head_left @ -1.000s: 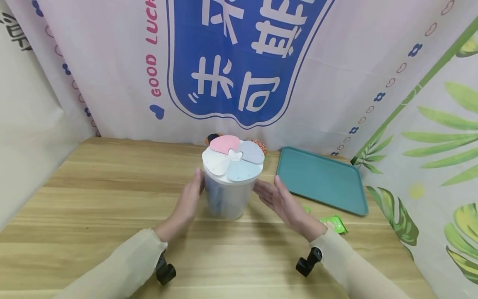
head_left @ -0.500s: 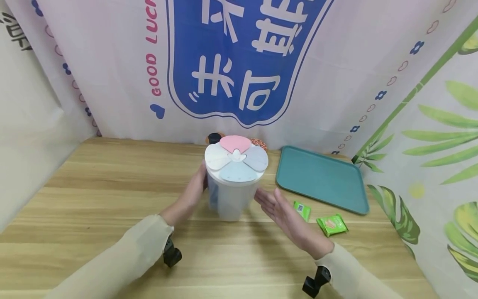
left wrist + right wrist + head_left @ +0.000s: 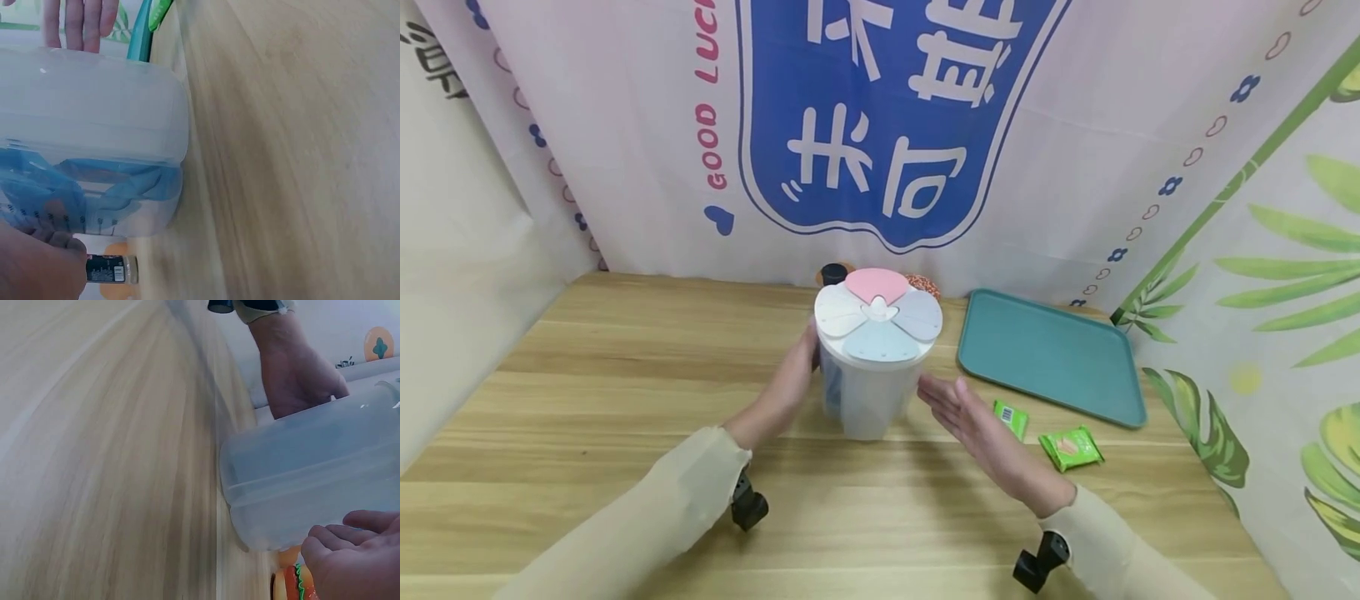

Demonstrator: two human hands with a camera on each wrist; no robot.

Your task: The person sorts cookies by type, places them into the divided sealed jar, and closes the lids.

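A translucent plastic canister [image 3: 868, 400] with compartments stands upright on the wooden table in the head view. Its white lid [image 3: 878, 310] has pink, white, grey and pale blue petal-shaped flaps. Blue contents [image 3: 125, 187] show through one compartment in the left wrist view. My left hand [image 3: 784, 382] rests against the canister's left side, its fingertips partly hidden behind it. On the other side, my right hand [image 3: 983, 429] is held with extended fingers, palm facing the canister. Its fingertips are very close to the wall; contact is hard to tell.
A teal tray [image 3: 1048, 358] lies at the back right. Two green packets, one nearer [image 3: 1070, 448] and one by my right hand [image 3: 1011, 418], lie in front of it. Behind the canister stand a dark-capped jar [image 3: 833, 275] and a toy hamburger [image 3: 299, 582].
The canister has turned clockwise as seen from above, bringing the pink flap to the back, and shifted slightly right. My right forearm moved right, uncovering the green packets.
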